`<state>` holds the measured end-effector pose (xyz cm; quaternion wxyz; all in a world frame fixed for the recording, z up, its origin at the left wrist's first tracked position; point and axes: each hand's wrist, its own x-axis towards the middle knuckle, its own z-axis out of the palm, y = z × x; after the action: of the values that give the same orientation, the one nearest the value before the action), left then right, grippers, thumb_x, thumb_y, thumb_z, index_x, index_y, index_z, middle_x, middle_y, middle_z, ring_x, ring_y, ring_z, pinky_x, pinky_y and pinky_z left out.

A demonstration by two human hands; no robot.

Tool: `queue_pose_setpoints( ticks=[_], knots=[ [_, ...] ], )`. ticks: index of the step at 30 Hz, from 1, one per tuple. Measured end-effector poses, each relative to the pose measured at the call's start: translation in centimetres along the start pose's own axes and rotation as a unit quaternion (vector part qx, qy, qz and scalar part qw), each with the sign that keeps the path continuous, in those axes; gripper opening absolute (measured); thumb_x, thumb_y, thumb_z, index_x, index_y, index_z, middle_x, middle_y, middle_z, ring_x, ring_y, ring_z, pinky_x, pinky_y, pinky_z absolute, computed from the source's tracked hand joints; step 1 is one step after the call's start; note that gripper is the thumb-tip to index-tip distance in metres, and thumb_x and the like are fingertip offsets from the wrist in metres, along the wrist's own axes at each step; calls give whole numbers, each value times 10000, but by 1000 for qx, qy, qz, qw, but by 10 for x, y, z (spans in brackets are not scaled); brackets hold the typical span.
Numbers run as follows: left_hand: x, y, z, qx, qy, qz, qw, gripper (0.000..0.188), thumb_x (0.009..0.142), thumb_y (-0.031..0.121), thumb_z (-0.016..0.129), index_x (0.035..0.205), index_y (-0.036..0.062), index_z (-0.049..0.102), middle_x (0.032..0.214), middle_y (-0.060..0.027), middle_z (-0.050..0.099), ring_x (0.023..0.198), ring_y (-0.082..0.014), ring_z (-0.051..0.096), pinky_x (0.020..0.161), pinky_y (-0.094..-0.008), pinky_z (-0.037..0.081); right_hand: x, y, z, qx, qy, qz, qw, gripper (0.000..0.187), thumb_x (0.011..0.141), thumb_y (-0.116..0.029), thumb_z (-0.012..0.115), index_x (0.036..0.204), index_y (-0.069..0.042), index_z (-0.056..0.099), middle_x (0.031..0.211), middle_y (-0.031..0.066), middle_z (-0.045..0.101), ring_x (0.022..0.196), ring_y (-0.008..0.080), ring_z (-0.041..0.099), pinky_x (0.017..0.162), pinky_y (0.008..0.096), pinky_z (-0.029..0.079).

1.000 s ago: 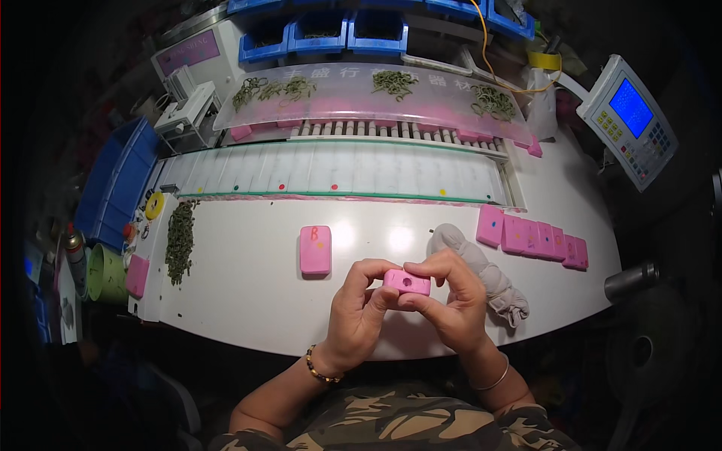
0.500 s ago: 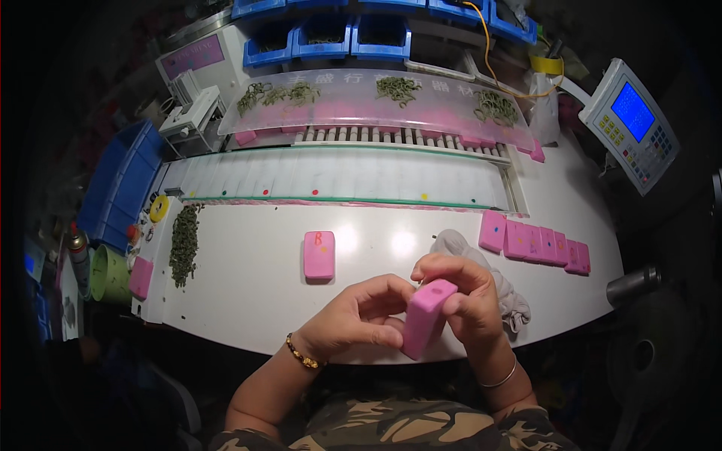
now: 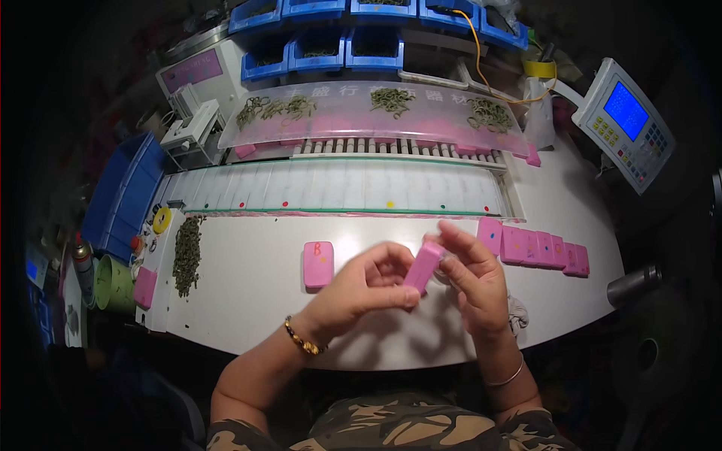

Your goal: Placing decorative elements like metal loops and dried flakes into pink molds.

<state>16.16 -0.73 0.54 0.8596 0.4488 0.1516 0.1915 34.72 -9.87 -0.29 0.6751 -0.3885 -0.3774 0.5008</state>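
I list one tilted pink block (image 3: 423,268), pinched in the left hand (image 3: 353,289). Right hand (image 3: 483,289), fingers parted, beside that block; whether gripping, I cannot tell. Left of the left hand, a second pink block (image 3: 318,266) on the counter (image 3: 244,301).

The block (image 3: 424,267) is pink, the bins (image 3: 318,64) blue, the tabletop (image 3: 241,301) white, the clothing (image 3: 414,425) camouflage-patterned.

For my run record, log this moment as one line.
left hand: gripping pink oblong block | right hand: beside it, contact unclear | white tabletop: rounded pink rectangular block lying flat
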Motion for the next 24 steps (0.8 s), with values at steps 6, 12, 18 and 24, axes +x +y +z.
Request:
queue_pose_setpoints(
  ticks=[6, 12, 18, 24],
  knots=[
    [44, 27, -77, 441, 318, 170, 822, 398, 754, 205, 809, 1012, 0, 585, 1029, -104, 617, 863, -174, 614, 778, -311, 514, 4, -33, -24, -150, 91, -94, 980, 493, 915, 14, 594, 1393, 8, 473, 1327, 103, 563, 1191, 182, 515, 1035, 309, 403],
    [64, 28, -135, 702, 399, 179, 563, 434, 757, 334, 793, 953, -11, 617, 977, -171, 623, 906, -334, 604, 806, -411, 489, -2, -70, -76, -256, 169, -137, 942, 438, 904, 22, 598, 1335, 32, 517, 1286, 101, 584, 1145, 165, 534, 1021, 299, 417],
    [66, 35, -151, 699, 432, 202, 533, 419, 767, 334, 789, 949, 2, 610, 933, -182, 620, 865, -367, 597, 779, -444, 479, 5, -116, -141, -369, 262, -181, 873, 364, 871, 19, 634, 1234, -11, 605, 1263, 69, 586, 1085, 146, 560, 914, 308, 494],
    [41, 44, -168, 723, 449, 162, 500, 383, 828, 320, 736, 971, -6, 596, 992, -186, 607, 948, -367, 580, 832, -441, 461, 33, -172, -238, -559, 332, -295, 700, 316, 779, -34, 742, 1080, -94, 669, 1349, 83, 514, 1049, 161, 576, 824, 291, 515]
  ],
)
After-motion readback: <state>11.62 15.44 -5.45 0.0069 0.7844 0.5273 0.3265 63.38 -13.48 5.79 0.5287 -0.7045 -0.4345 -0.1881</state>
